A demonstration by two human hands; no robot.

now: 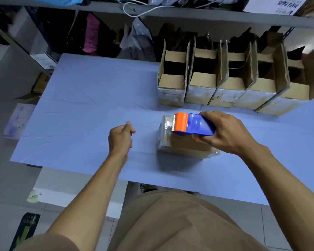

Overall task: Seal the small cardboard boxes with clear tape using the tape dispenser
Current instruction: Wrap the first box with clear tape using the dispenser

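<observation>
On the blue table (83, 98), one small box (185, 142) lies closed, with shiny clear tape over its left end. The right hand (225, 133) has its fingers wrapped round the blue and orange tape dispenser (192, 125), which rests on top of that box. The left hand (121, 136) is off to the side, fingers curled, holding nothing I can see. Behind, a row of open boxes (234, 80) waits with flaps up. So most boxes look left to seal.
</observation>
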